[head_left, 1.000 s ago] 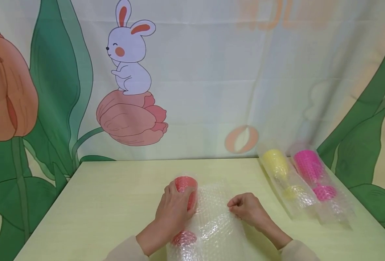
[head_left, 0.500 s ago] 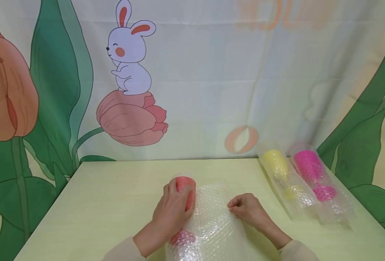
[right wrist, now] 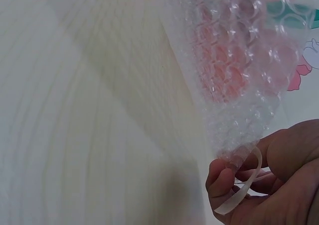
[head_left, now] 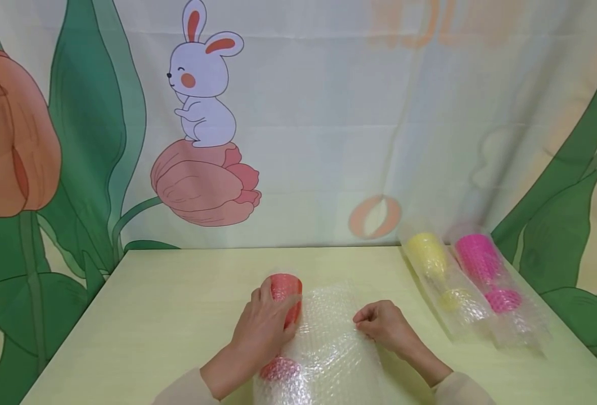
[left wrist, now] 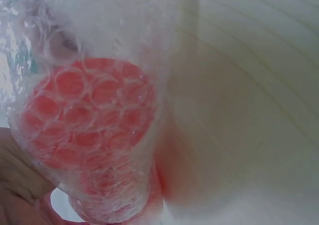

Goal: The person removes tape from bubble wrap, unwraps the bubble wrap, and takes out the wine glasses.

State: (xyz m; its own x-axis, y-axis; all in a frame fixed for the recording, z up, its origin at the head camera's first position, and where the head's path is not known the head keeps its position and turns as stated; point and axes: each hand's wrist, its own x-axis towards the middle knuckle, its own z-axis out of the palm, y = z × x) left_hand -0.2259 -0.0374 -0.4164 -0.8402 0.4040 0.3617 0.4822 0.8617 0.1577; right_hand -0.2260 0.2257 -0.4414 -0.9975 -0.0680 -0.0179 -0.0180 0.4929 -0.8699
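Two hands busy: left hand [head_left: 263,329] curled round the red cup [head_left: 284,286], lying mid-table [head_left: 151,315] under bubbled wrap [head_left: 336,337]; right hand [head_left: 385,325] pinching the wrap's right edge and a clear strip [right wrist: 233,201], perhaps tape. Risks, as judged: cup could roll and wrap loosen should the left grip slip; strip could cling to fingers or stick askew. Yellow cup [head_left: 427,253], pink cup [head_left: 477,256], both wrapped, lie rightward, apart, neither in the way.

A red goblet [head_left: 287,287] is seen through clear, circle-dotted bubble wrap [head_left: 328,332], like the yellow goblet [head_left: 429,254] and magenta goblet [head_left: 479,259]. The pale-yellow tabletop [head_left: 176,304] is faintly grained; the white backdrop [head_left: 318,124] is printed with orange-pink tulips [head_left: 17,135].
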